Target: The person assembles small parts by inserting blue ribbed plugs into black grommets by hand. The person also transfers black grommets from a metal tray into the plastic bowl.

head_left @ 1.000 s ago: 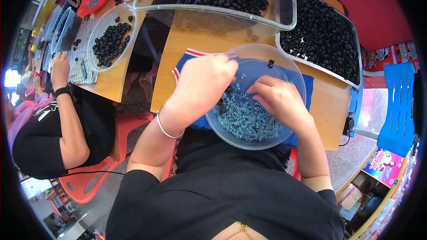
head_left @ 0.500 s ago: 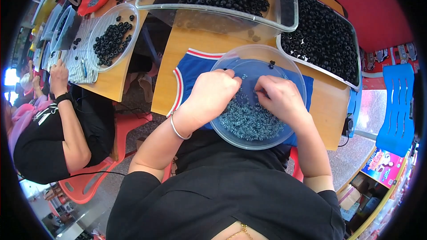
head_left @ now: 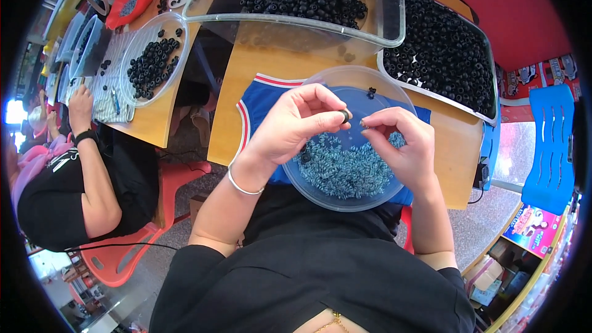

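Note:
My left hand (head_left: 280, 120) is raised over the near part of a round clear plastic tub (head_left: 387, 80), pinching a small round black part (head_left: 345, 116) between thumb and forefinger. Close beside it, my right hand (head_left: 404, 147) has thumb and forefinger pressed together on a tiny piece, too small to make out. Many small blue-grey spring-like pieces (head_left: 345, 172) cover the tub's near half. A few black parts (head_left: 371, 92) lie inside the tub too, at its far side and by my left wrist. Under the tub is a blue cloth (head_left: 265, 100) with red-and-white trim.
Beyond the tub stand a clear bin (head_left: 296, 20) and a white tray (head_left: 388, 65), both heaped with black parts. To the left, another person (head_left: 92, 179) works at a table with a round tub (head_left: 126, 65) of black parts. A blue plastic chair (head_left: 549, 148) is at right.
Both hands have lifted from the pieces in the tub and come closer together. The black part in my left fingers now shows, and another black part is visible near that wrist.

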A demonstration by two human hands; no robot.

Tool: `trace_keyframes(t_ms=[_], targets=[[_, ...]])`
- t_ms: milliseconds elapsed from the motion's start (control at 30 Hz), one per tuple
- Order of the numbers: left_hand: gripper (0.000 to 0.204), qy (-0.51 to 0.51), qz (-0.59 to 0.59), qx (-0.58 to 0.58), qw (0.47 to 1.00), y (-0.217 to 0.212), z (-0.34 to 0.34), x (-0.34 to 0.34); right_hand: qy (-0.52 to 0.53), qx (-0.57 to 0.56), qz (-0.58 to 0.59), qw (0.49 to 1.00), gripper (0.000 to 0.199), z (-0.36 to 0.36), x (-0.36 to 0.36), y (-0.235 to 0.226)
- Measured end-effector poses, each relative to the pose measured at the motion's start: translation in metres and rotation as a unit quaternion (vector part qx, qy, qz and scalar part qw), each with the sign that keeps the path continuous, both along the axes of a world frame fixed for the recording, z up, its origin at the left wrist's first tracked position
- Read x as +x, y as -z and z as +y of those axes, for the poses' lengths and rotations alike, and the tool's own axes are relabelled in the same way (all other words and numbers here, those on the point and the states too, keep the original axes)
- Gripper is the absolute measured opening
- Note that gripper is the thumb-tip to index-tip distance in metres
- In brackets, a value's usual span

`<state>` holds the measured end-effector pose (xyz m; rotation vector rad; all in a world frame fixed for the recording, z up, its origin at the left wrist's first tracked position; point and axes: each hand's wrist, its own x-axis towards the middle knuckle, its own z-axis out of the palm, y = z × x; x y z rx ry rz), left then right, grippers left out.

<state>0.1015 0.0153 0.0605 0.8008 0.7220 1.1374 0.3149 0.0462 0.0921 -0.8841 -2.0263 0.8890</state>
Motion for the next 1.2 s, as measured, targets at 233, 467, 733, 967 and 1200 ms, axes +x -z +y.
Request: trace_keyframes(t_ms=[233,467,733,967,1200], targets=[[0.015,-0.024,-0.232,-0.133,0.963,0.01,-0.002,0.026,0.028,0.085,0.022,0.996,0.016,0.0,-0.01,-0.004],[0.019,-0.016,-0.268,-0.153,0.951,0.015,-0.004,0.034,0.051,0.108,-0.017,0.993,0.016,0.002,-0.01,-0.001],[0.017,-0.011,-0.199,-0.094,0.975,0.021,-0.007,0.031,0.036,-0.032,-0.061,0.997,0.015,0.01,-0.002,-0.01],[0.015,-0.055,-0.26,-0.124,0.956,0.02,-0.001,0.015,0.042,0.106,-0.269,0.956,0.019,0.042,0.005,0.031],[0.015,-0.044,-0.253,-0.12,0.959,0.018,-0.005,0.016,-0.01,0.145,-0.314,0.938,0.022,0.043,-0.004,0.046]])
